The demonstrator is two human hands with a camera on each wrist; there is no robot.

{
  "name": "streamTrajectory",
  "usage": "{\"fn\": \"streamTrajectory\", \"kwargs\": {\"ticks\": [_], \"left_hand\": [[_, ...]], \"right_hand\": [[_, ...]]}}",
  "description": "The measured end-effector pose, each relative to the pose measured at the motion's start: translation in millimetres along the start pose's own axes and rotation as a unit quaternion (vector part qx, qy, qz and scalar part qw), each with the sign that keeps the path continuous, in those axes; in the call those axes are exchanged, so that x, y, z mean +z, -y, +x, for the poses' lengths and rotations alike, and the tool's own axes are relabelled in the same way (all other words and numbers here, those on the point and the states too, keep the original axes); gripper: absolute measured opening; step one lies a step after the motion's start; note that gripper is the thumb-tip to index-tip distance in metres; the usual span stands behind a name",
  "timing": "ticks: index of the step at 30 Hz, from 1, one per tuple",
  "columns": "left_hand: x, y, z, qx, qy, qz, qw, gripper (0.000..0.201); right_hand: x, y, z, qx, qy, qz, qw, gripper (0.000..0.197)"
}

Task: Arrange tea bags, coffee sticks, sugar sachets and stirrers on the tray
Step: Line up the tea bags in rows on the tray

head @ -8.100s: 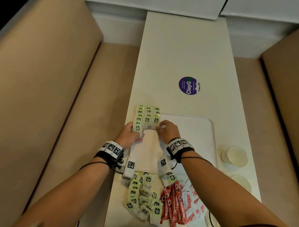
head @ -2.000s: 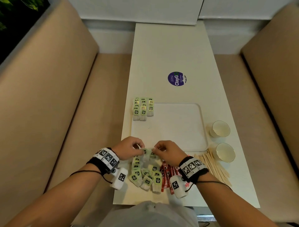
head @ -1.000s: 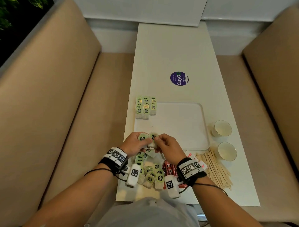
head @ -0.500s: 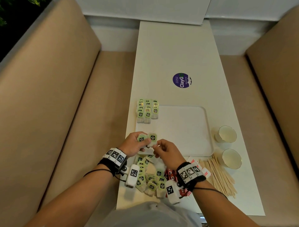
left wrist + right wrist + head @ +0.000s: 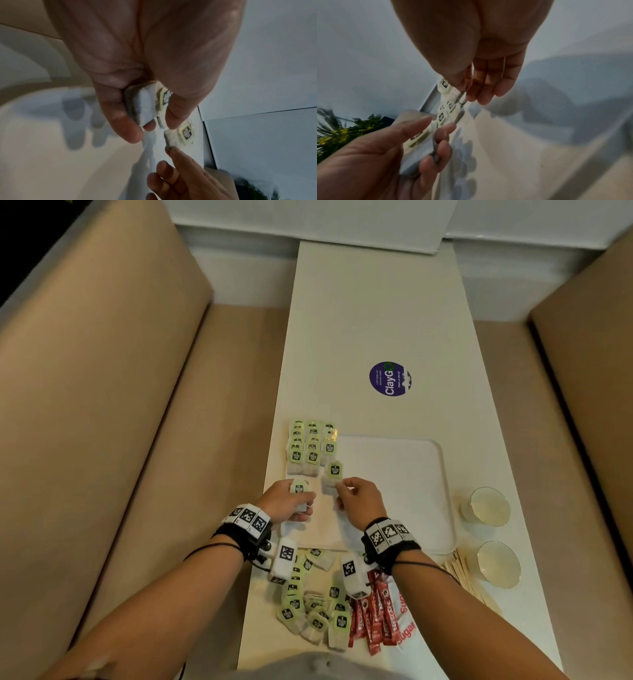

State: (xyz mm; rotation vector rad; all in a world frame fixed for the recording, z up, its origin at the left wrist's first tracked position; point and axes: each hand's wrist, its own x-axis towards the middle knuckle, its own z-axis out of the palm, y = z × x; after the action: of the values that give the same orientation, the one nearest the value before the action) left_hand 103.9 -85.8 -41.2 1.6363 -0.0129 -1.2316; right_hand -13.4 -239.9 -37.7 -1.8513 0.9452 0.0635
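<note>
A white tray lies on the table, with rows of green-labelled tea bags at its far left corner. My left hand grips one tea bag over the tray's left side; the bag shows between thumb and fingers. My right hand pinches the near end of another tea bag, just short of the right row. A loose tea bag pile, red coffee sticks, sugar sachets and wooden stirrers lie in front of the tray.
Two small paper cups stand right of the tray. A purple round sticker is farther up the table. Beige bench seats flank the narrow table on both sides.
Both hands have moved away from me, from the tray's near edge toward the tea bag rows. The two held bags have separated, and the right one now sits just below the right row.
</note>
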Motion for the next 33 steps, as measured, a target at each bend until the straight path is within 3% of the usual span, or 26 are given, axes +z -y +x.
{"fn": "streamTrajectory", "kwargs": {"ticks": [7, 33], "left_hand": [[3.7, -13.5, 12.9, -0.003, 0.003, 0.021, 1.000, 0.016], [-11.4, -2.2, 23.3, 0.003, 0.049, -0.049, 0.998, 0.036]], "right_hand": [[7.3, 6.6, 28.5, 0.031, 0.001, -0.015, 0.999, 0.037], [16.1, 9.6, 43.0, 0.058, -0.030, 0.009, 0.998, 0.039]]}}
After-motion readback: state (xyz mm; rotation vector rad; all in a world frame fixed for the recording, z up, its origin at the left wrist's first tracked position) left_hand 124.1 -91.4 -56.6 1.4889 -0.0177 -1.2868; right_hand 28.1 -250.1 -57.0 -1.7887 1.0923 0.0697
